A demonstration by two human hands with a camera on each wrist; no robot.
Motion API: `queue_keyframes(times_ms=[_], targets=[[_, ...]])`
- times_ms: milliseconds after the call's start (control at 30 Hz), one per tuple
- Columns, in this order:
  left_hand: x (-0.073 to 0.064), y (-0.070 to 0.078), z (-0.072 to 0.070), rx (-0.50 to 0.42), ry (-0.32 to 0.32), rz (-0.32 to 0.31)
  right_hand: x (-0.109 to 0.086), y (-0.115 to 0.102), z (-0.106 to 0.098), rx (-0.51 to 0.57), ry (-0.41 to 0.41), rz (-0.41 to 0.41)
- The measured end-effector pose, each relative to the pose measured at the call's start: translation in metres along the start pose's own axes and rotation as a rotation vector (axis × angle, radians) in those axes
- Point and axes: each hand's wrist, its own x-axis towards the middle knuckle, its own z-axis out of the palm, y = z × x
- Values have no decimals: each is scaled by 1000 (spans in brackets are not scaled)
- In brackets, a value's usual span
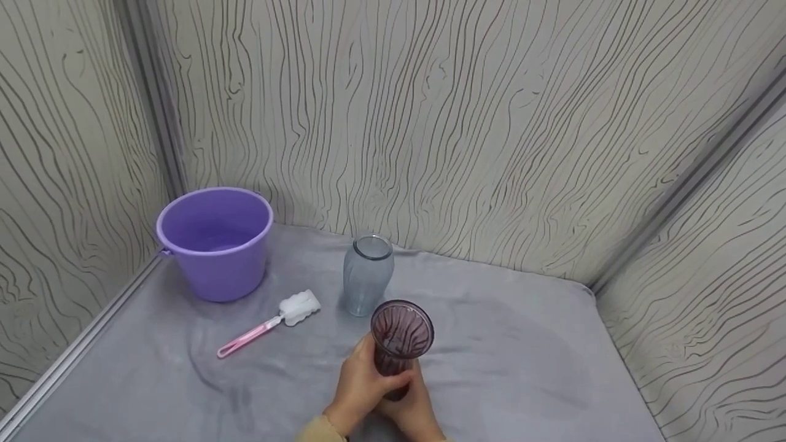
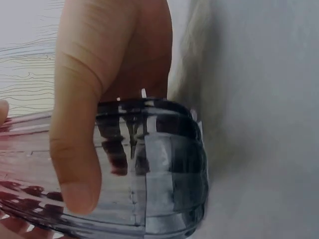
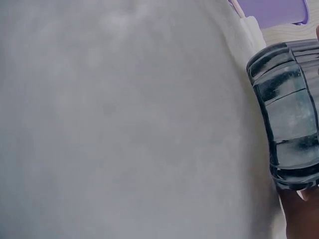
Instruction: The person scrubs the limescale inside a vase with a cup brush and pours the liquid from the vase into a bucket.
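Note:
A ribbed purple glass vase (image 1: 402, 328) with a flared rim is held between both hands above the cloth, its mouth tilted toward the head camera. My left hand (image 1: 358, 382) grips its left side, the thumb (image 2: 77, 149) laid across the ribbed glass in the left wrist view. From the right and below, my right hand (image 1: 417, 405) holds the lower body. The thick clear-looking base (image 3: 289, 114) shows at the right edge of the right wrist view, where most of the right hand is out of frame. Just behind the held vase stands a blue-grey glass vase (image 1: 367, 279).
A cleaning brush (image 1: 249, 339) with a pink handle and white sponge head lies left of the hands. Behind it, a purple bucket (image 1: 224, 276) stands at the back left. Grey cloth (image 1: 522, 356) covers the table, and patterned panels (image 1: 430, 123) rise around it.

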Motion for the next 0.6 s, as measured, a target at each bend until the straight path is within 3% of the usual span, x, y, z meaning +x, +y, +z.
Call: queue_keyframes(times_ms=[333,600], targets=[[4,-4,-13,-32,2,-43,3,-9,5,-51,-28,-32],[6,-11,-26,-83,26,-97,8,-17,12,-19,-43,-34]])
